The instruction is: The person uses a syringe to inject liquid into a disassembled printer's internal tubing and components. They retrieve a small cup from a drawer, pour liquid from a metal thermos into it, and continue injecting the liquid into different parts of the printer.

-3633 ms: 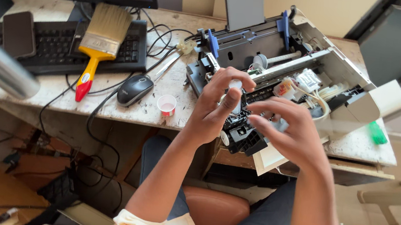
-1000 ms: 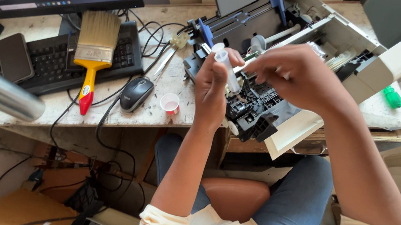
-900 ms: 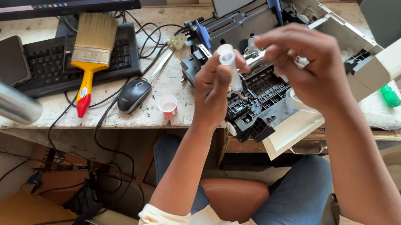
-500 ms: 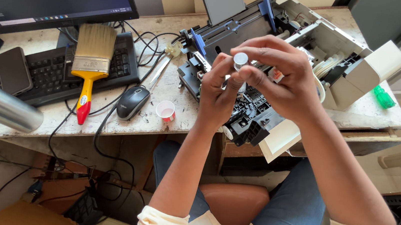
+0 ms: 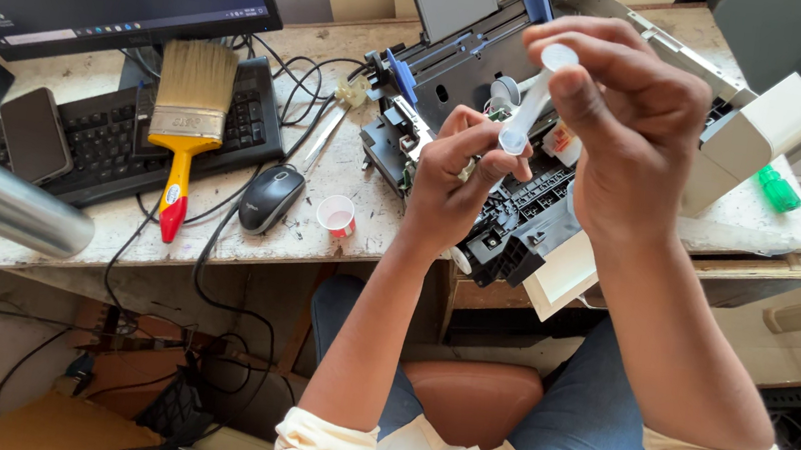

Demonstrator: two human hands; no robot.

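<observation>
— Grip check?
— Right hand closed around the upper end of a clear syringe, thumb over the plunger end. Left hand pinching the lower end between fingertips. Both closed tight on it, nothing else held.
— Position?
— Raised just above the opened printer, over its black carriage section. Not touching the printer, as far as visible.
— Risks?
— Probably a squirt or drip onto the exposed parts below, if the thumb presses too early. Also a slip: thin barrel, held only by fingertips at the bottom. Contents of the barrel impossible to tell.
— Anything near the printer worth minding?
— Small pink-rimmed cup left of the printer, near the desk edge; easily knocked by the left elbow. Mouse just beyond it, paintbrush further left, lying on the keyboard.
</observation>
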